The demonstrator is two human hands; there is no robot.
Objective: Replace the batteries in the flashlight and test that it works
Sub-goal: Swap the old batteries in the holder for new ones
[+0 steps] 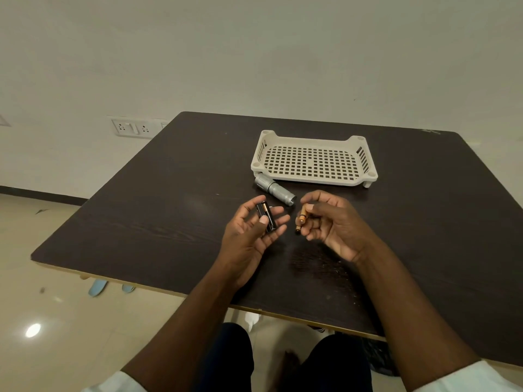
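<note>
Head view, centre of frame. We are cradling the battery holder in our left hand, thumb pressing it against half-curled fingers; at least one cell is sitting in it. Our right hand is pinching a loose battery between thumb and fingertips, just right of the holder and not touching it. The flashlight body is lying open on the table, just above both hands, against the basket. Risk, as we are judging it: the thin pinch is inviting a slip, or the cell is going in reversed.
</note>
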